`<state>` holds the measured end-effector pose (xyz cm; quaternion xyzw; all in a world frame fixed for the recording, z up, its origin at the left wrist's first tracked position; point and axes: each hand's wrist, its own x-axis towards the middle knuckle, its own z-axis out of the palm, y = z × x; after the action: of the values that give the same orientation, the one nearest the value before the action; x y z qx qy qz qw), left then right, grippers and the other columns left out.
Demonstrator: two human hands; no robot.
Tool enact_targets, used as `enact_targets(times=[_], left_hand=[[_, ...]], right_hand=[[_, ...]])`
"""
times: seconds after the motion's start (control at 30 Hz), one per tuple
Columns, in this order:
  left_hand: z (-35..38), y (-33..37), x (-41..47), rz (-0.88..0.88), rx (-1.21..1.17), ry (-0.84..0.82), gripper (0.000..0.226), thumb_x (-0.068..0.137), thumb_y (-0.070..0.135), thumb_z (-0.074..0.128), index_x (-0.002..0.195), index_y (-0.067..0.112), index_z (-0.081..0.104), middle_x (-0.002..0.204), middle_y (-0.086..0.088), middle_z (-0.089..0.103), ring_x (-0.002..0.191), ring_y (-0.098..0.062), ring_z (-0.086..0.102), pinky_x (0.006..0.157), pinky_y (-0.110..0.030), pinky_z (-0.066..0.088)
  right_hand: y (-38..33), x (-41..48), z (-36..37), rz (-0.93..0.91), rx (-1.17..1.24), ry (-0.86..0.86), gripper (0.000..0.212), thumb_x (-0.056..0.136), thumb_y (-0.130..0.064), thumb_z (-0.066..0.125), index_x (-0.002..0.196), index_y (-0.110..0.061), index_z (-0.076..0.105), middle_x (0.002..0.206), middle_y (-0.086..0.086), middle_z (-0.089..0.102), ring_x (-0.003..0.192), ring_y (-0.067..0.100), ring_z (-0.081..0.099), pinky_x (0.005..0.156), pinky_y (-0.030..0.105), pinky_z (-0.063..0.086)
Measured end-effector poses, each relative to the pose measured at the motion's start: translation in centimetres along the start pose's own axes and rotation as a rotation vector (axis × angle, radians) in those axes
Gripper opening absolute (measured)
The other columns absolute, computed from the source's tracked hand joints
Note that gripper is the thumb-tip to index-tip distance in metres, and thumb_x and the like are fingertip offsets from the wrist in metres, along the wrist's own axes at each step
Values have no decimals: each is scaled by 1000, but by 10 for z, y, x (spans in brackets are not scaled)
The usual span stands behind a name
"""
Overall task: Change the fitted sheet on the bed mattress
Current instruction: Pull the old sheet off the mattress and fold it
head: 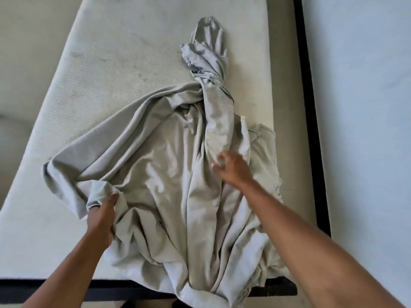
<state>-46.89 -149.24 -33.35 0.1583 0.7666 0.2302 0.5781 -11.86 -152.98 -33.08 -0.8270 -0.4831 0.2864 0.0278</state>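
A black bed frame runs along the right side, and its front rail crosses the bottom of the view. Just inside the right rail lies a narrow tan strip of the bed base. Beyond the frame on the right is a pale, bluish-white surface, faintly mottled; whether it is floor or wall cannot be told. On the left is a beige surface with a soft shadowed curve partway down. The light is even and diffuse, like daylight, with only gentle shadows.
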Motion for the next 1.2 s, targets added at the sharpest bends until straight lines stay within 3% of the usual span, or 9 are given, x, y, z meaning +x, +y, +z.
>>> enact_targets(times=[0.13,0.27,0.47,0.6,0.7,0.77,0.83,0.97,1.2], left_hand=[[19,-20,28,58,-22,-26,30,93,39,71,117,24,60,113,-5,66,105,-27,65,99,-45,53],[34,-42,64,52,-70,-64,26,90,37,76,109,20,67,113,-9,72,104,-29,69,100,-51,54],[20,-43,66,33,-37,-63,25,95,32,70,118,27,64,111,-8,71,98,-28,69,91,-48,57],[-13,-24,45,-8,200,0,18,97,25,61,104,8,63,74,-16,61,41,-24,50,40,-23,40],[-44,-16,48,-92,224,-81,28,93,17,60,104,-8,65,76,-26,67,48,-29,58,48,-26,46],[-60,-8,56,-180,107,-186,28,94,22,62,112,2,69,111,-27,72,88,-32,71,84,-36,55],[-69,2,55,-223,38,-282,32,98,27,60,123,7,67,119,-23,71,110,-33,68,104,-45,49],[-68,37,34,-148,78,-258,30,99,13,58,127,6,63,110,-17,70,96,-29,67,86,-41,54],[-32,220,-76,313,313,-379,63,61,44,84,106,2,69,105,-19,72,96,-37,71,74,-45,54]], right_hand=[[7,114,-24,87,18,274,90,80,-68,72,137,-2,49,140,20,51,131,37,48,110,41,40],[-3,185,-27,243,140,149,147,61,-92,67,159,1,9,165,21,23,152,36,25,124,47,19],[-7,157,30,179,-88,98,71,93,-37,66,146,4,40,138,27,58,127,43,56,105,45,45],[8,77,34,292,-99,-431,59,93,-39,69,139,-3,56,133,24,64,122,39,63,93,40,52],[10,49,9,476,63,-912,96,55,-54,95,130,-6,59,118,20,70,107,39,69,79,46,60],[2,53,3,629,283,-823,120,36,-72,95,129,-10,52,131,21,60,116,41,62,83,50,57],[-18,53,9,625,336,-694,112,54,-68,92,143,-18,45,141,18,55,123,40,57,89,47,52],[-38,40,19,628,477,-604,49,69,-28,77,109,-5,63,112,25,70,98,38,69,89,43,57],[-124,-16,-230,269,739,-98,44,67,-23,80,106,-5,72,97,15,74,88,29,70,72,35,50]])
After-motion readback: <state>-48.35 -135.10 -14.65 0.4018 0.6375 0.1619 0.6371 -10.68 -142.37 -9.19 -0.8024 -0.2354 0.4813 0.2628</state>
